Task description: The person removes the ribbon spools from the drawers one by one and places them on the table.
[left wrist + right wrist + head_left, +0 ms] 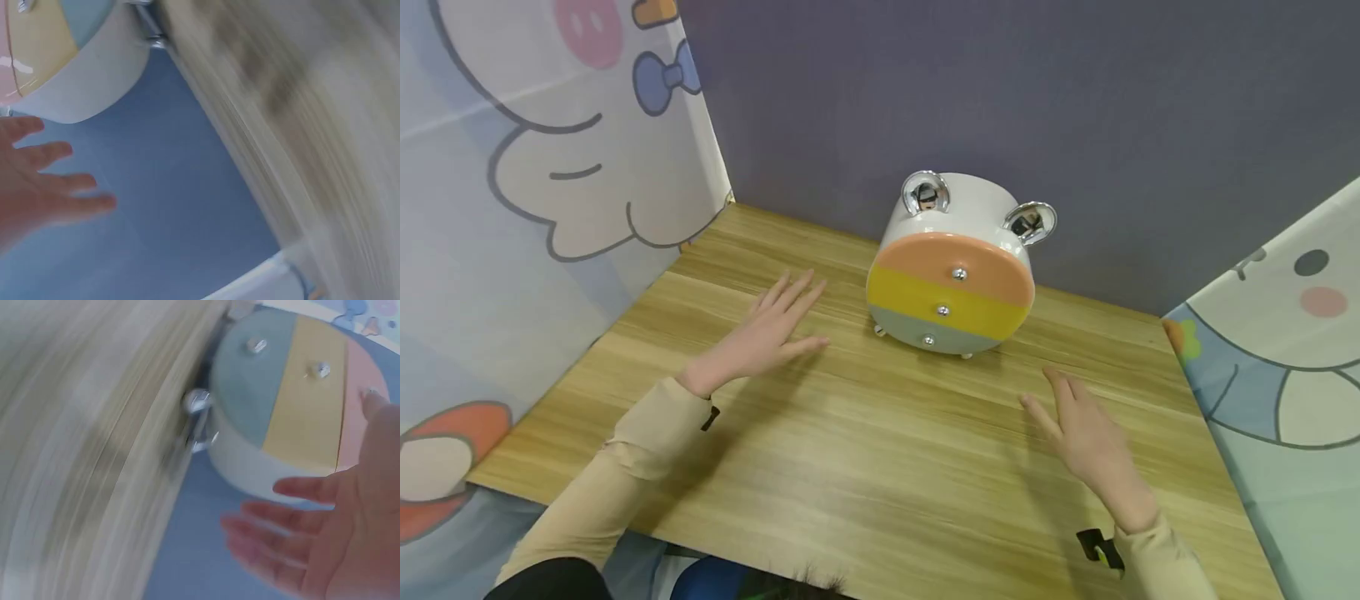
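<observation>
A round white drawer box (951, 287) with an orange, yellow and grey-green striped front stands on the wooden table. Each stripe carries a small silver knob (959, 273), and two shiny silver ears (1030, 222) sit on top. To the left of the box my left hand (760, 333) hovers over the table, fingers straight and spread, holding nothing. My right hand (1086, 433) is in front and to the right of the box, its fingers extended and holding nothing. In the right wrist view, the box (275, 394) overlaps with that hand's thumb.
The wooden table (850, 467) meets a grey-blue partition (1000, 83) behind the box. Panels with cartoon prints, a left one (587, 192) and a right one (1300, 367), flank the table. A blue object (707, 579) shows below the front edge.
</observation>
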Action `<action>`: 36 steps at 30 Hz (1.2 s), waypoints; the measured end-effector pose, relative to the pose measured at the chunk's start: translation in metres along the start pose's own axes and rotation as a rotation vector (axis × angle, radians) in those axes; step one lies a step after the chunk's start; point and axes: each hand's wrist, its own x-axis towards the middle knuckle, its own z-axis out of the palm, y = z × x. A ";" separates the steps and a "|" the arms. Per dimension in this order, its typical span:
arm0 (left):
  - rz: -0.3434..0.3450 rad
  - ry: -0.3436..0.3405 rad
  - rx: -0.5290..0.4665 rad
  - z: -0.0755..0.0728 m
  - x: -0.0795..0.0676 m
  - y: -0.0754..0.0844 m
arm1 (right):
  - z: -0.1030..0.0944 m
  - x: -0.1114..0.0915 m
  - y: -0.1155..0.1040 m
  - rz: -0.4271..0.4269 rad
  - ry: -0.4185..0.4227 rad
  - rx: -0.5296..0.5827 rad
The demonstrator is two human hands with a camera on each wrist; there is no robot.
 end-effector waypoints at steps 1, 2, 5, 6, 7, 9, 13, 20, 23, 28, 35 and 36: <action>0.020 0.006 -0.066 -0.002 0.004 0.000 | -0.001 0.002 -0.003 -0.009 -0.016 0.068; 0.039 0.012 -0.118 -0.003 0.009 -0.001 | -0.002 0.004 -0.006 -0.024 -0.031 0.132; 0.084 0.028 -0.253 -0.007 0.023 -0.002 | -0.001 0.014 -0.017 -0.067 -0.057 0.321; 0.093 0.035 -0.289 -0.007 0.028 -0.002 | 0.000 0.018 -0.020 -0.073 -0.067 0.386; 0.100 0.043 -0.314 -0.007 0.032 -0.003 | 0.001 0.022 -0.024 -0.079 -0.084 0.452; 0.108 0.063 -0.363 -0.008 0.041 -0.002 | 0.003 0.030 -0.031 -0.078 -0.136 0.609; 0.130 0.111 -0.464 -0.007 0.057 0.002 | 0.008 0.048 -0.048 -0.022 -0.267 0.931; 0.183 0.150 -0.636 -0.004 0.085 0.006 | 0.005 0.073 -0.081 0.027 -0.373 1.475; 0.192 0.148 -0.676 -0.003 0.096 0.007 | 0.001 0.083 -0.091 0.039 -0.400 1.668; 0.200 0.153 -0.716 0.000 0.115 0.007 | -0.004 0.097 -0.103 0.055 -0.449 1.847; 0.194 0.154 -0.740 -0.011 0.131 0.021 | -0.009 0.113 -0.114 0.096 -0.450 1.956; 0.189 0.151 -0.741 -0.013 0.131 0.023 | -0.010 0.115 -0.115 0.096 -0.447 1.951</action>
